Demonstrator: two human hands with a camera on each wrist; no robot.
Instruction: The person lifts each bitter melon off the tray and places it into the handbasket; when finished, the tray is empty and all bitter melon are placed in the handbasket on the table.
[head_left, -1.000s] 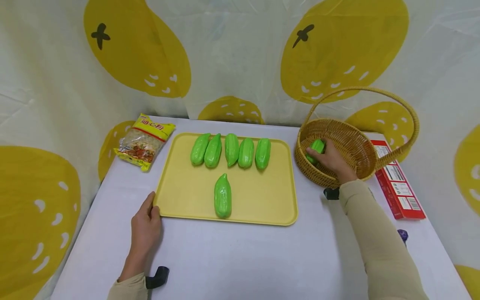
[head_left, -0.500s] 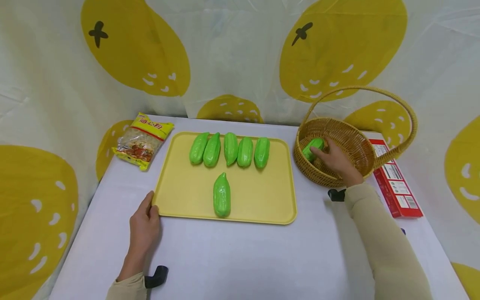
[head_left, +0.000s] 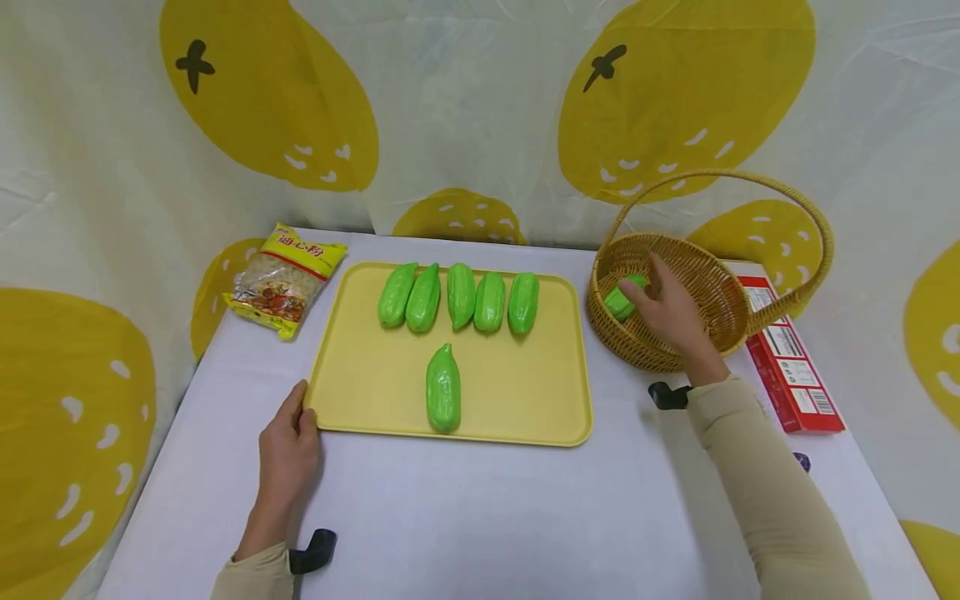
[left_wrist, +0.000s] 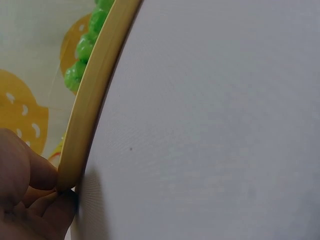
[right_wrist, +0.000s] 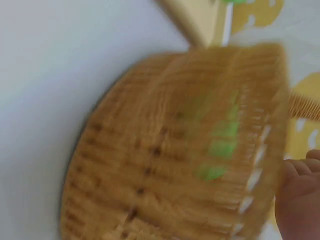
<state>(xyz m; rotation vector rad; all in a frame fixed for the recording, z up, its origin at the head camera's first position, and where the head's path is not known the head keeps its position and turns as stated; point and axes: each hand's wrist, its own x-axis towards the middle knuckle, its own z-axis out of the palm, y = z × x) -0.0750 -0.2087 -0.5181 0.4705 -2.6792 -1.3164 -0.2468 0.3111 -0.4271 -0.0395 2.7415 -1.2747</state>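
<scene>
My left hand (head_left: 288,446) pinches the near left corner of a yellow tray (head_left: 375,375); in the left wrist view its fingers (left_wrist: 47,172) meet at the tray's rim. Five would be too exact, so several glossy green bitter melons (head_left: 461,296) stand in a row along the tray's far side. One more bitter melon (head_left: 444,390) lies by the near rim. Over the wicker basket (head_left: 630,357) my right hand (head_left: 673,315) is spread, holding nothing. Just left of its thumb, a bitter melon (head_left: 619,302) lies inside the basket. Through the weave, the right wrist view shows its green (right_wrist: 222,140).
A tall handle (head_left: 765,187) arches over the basket. Beside the basket lies a red and white box (head_left: 798,379). A yellow bag of pasta (head_left: 285,279) sits left of the tray. Behind the table hangs a fruit-print cloth (head_left: 465,108).
My right hand has let go of the bitter melon in the basket, and its fingers have spread and lifted off it. The left hand stays at the tray's corner.
</scene>
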